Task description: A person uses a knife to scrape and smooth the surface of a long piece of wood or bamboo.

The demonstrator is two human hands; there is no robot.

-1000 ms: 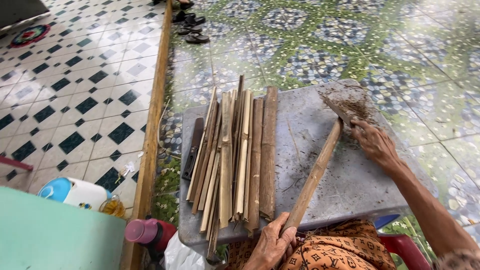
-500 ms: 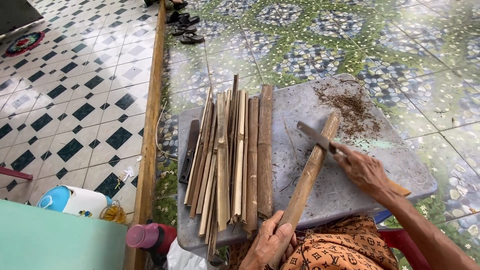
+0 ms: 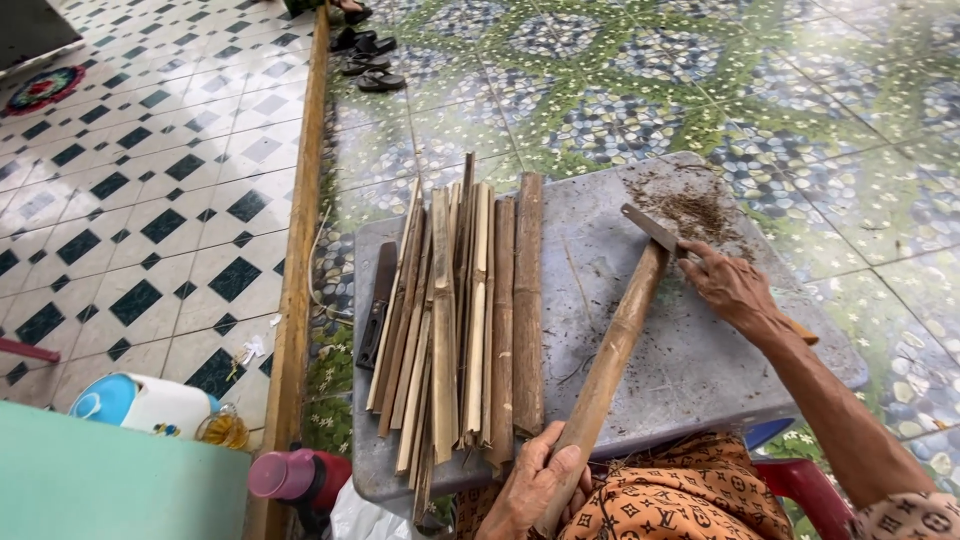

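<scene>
Bamboo stick (image 3: 612, 352) lay slanted across the grey table (image 3: 700, 370), left hand (image 3: 533, 487) clenched round its near end; right hand (image 3: 730, 290) gripped a knife (image 3: 652, 229) against its far tip.

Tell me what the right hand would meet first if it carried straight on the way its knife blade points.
Most likely the top end of the bamboo stick: the right hand aims its knife up-left, blade already against that end. Beyond lies bare grey table.

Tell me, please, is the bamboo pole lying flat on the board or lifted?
Lifted at the near end: the left hand holds the bamboo pole; its far end meets the knife blade.
</scene>
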